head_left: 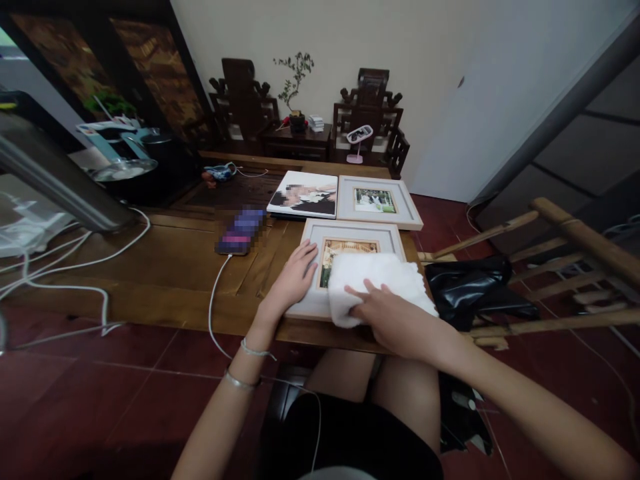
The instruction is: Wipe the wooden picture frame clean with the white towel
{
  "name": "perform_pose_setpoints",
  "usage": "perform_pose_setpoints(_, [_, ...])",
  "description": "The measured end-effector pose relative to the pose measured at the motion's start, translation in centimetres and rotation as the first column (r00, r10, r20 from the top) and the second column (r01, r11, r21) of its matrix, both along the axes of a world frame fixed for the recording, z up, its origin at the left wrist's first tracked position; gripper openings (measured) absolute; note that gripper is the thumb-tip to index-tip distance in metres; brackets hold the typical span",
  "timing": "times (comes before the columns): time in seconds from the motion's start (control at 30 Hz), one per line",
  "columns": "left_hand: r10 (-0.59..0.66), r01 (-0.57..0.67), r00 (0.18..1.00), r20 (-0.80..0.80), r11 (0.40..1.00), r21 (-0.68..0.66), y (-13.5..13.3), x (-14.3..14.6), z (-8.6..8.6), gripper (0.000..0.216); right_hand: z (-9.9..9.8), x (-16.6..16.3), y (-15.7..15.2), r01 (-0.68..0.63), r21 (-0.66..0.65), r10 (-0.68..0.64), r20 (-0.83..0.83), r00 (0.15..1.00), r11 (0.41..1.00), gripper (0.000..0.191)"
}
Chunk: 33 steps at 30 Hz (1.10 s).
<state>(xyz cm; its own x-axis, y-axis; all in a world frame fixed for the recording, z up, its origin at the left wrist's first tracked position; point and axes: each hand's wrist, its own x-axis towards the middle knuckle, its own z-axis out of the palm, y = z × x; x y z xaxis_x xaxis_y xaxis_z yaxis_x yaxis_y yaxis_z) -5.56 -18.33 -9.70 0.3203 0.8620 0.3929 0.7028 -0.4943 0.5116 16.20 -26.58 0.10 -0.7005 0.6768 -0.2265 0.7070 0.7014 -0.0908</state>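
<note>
A picture frame (pixel 353 229) with a pale wood edge and a grey-white mat lies flat at the table's near edge. My left hand (pixel 297 275) rests on its left side, fingers stretched out and holding nothing. Over the frame's lower right part lies a folded, fluffy white towel (pixel 385 272), hiding much of the picture. My right hand (pixel 383 310) presses down on the towel and grips its near edge, fingertips on the white pile.
A second frame (pixel 414 207) and a photo panel (pixel 323 209) lie behind. Left of them is a phone (pixel 235 237) on a white cable (pixel 212 300). A bamboo chair (pixel 510 230) with a black bag (pixel 470 283) stands right; a pink mirror (pixel 355 159) stands at the back.
</note>
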Motion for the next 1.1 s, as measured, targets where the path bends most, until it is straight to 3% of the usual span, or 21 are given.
perform_pose_setpoints(0.1, [0.002, -0.002, 1.0, -0.005, 1.0, 0.005, -0.1, 0.1, 0.1, 0.042, 0.6, -0.3, -1.2, -0.038, -0.038, 0.037, -0.026, 0.999, 0.999, 0.044])
perform_pose_setpoints(0.2, [0.003, -0.003, 1.0, 0.023, 1.0, -0.009, -0.2, 0.2, 0.3, 0.043, -0.4, -1.4, -0.3, -0.038, 0.041, 0.039, -0.022, 0.999, 0.998, 0.042])
perform_pose_setpoints(0.37, [0.024, -0.017, 0.992, 0.124, 0.998, -0.061, -0.6, 0.2, 0.9, 0.05, -2.7, -3.8, 4.0, -0.01, 0.201, 0.008, 0.01, 1.0, 0.98, 0.044])
perform_pose_setpoints(0.5, [-0.009, 0.013, 0.985, 0.17, 1.0, -0.021, -0.9, 0.1, 1.3, 0.052, -3.3, -5.5, 7.5, -0.04, 0.297, 0.043, -0.007, 0.999, 0.954, 0.038])
perform_pose_setpoints(0.7, [-0.032, 0.034, 0.979, 0.202, 0.999, -0.009, -1.1, -0.1, 1.3, 0.055, -4.0, -7.7, 10.8, 0.061, 0.412, -0.033, -0.073, 0.997, 0.909, 0.041])
perform_pose_setpoints(0.83, [-0.048, 0.046, 0.967, 0.251, 0.999, 0.015, -1.0, -0.2, 1.1, 0.057, -3.9, -8.1, 9.5, 0.022, 0.401, -0.004, -0.045, 0.999, 0.916, 0.037])
perform_pose_setpoints(1.0, [-0.057, 0.037, 0.956, 0.288, 0.996, 0.076, -0.9, -0.1, 0.9, 0.059, -3.1, -6.1, 4.3, -0.148, 0.293, 0.154, 0.001, 0.988, 0.945, 0.025])
perform_pose_setpoints(1.1, [-0.017, 0.011, 0.969, 0.248, 1.0, 0.026, -0.9, 0.1, 1.1, 0.056, -2.1, -4.0, 1.8, -0.222, 0.228, 0.233, -0.026, 0.972, 0.948, 0.023])
